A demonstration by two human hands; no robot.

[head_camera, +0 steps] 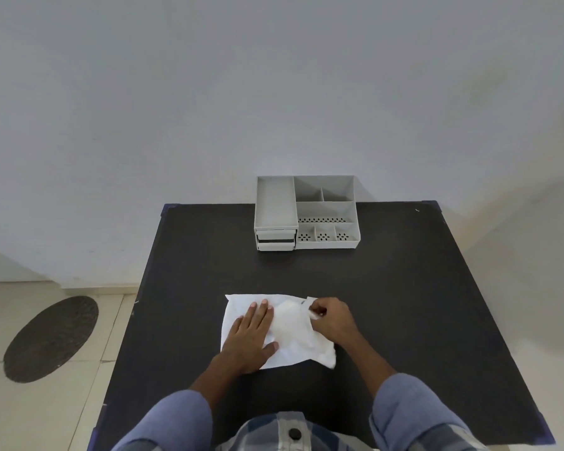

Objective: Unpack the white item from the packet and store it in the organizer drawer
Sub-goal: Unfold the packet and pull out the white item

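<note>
A white packet (293,336) lies flat on the black table (388,304), near the front middle. My left hand (249,336) rests palm down on the packet's left half, fingers spread. My right hand (331,319) pinches the packet's upper right edge between thumb and fingers. The white item inside is not clearly visible. A grey organizer (306,213) stands at the table's far edge, with two small drawers (275,240) stacked at its front left, both pushed in.
The organizer has a long tray on top left and several open compartments on the right. A grey wall rises behind the table. On the tiled floor to the left lies a dark oval mat (51,338).
</note>
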